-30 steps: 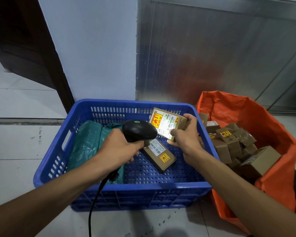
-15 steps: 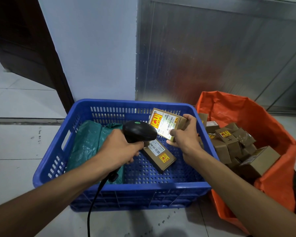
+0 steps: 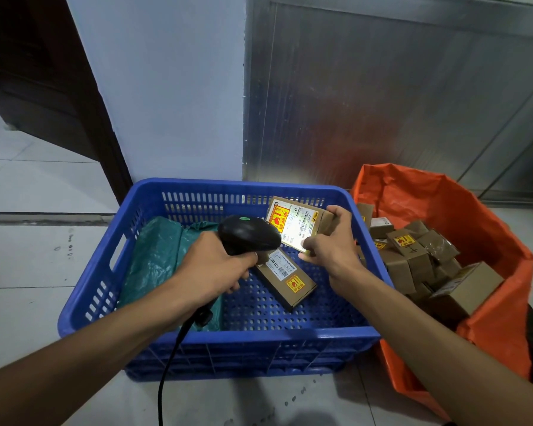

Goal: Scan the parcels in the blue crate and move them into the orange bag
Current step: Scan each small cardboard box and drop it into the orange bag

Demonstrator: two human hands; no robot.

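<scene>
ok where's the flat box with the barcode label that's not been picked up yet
In the head view the flat box lies on the floor of the blue crate, right of centre, just below the scanner in the left hand and right of the green bag.

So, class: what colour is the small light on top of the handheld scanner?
Green, clearest in the head view.

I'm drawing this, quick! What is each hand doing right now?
Left hand: closed round the black handheld barcode scanner.
Right hand: closed on the small brown cardboard parcel with the white label, above the blue plastic crate.
</scene>
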